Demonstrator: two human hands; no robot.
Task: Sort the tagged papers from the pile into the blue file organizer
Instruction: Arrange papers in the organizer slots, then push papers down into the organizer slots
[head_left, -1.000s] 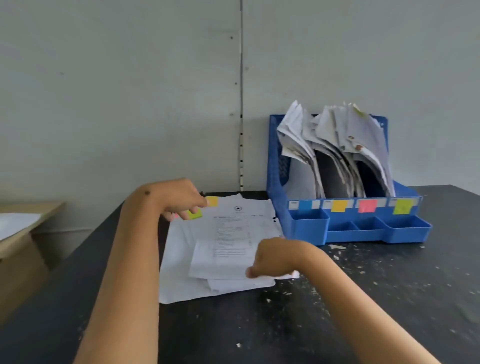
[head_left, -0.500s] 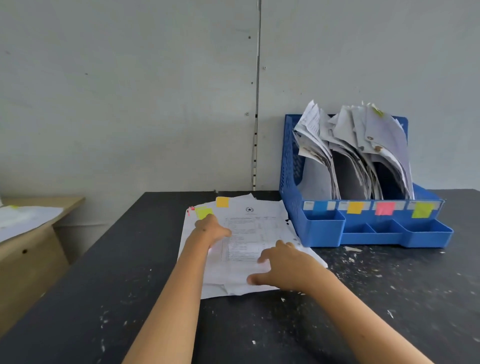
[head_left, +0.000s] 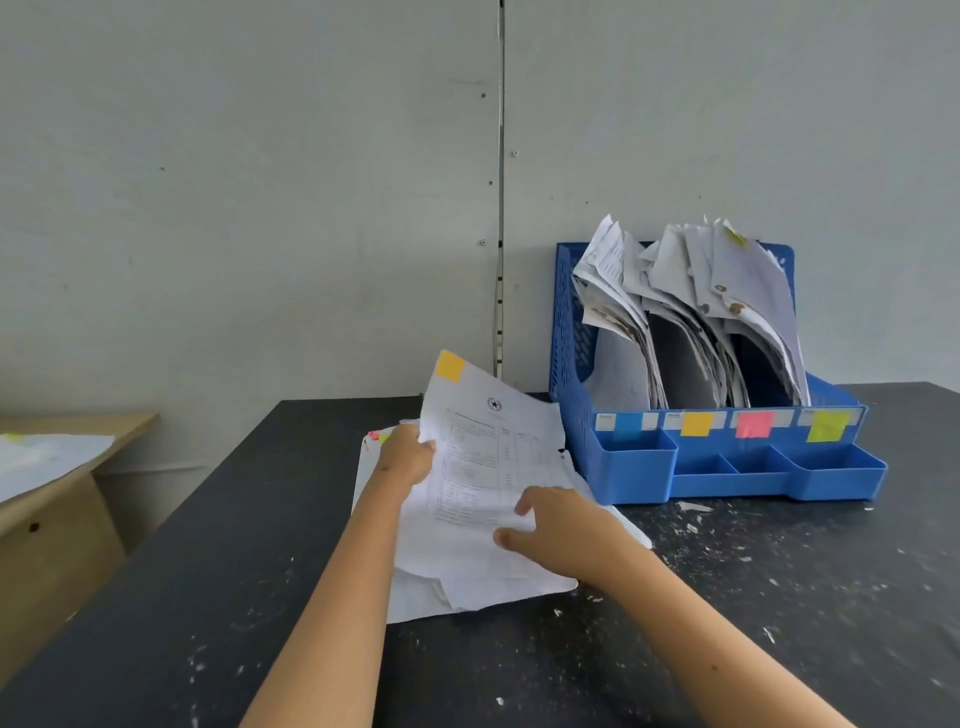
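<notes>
While lifted at its far end off the pile (head_left: 415, 597), top sheet (head_left: 483, 467) with orange tag (head_left: 450, 366), pinched at left edge by left hand (head_left: 405, 457). Right hand (head_left: 566, 535) flat, fingers spread, pressing lower sheet. Blue organizer (head_left: 727, 467) just right, on bench (head_left: 208, 597).

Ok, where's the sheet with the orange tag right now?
In the head view, the orange-tagged sheet is centre frame, lifted off the paper pile by the left hand, just left of the blue file organizer.
</notes>
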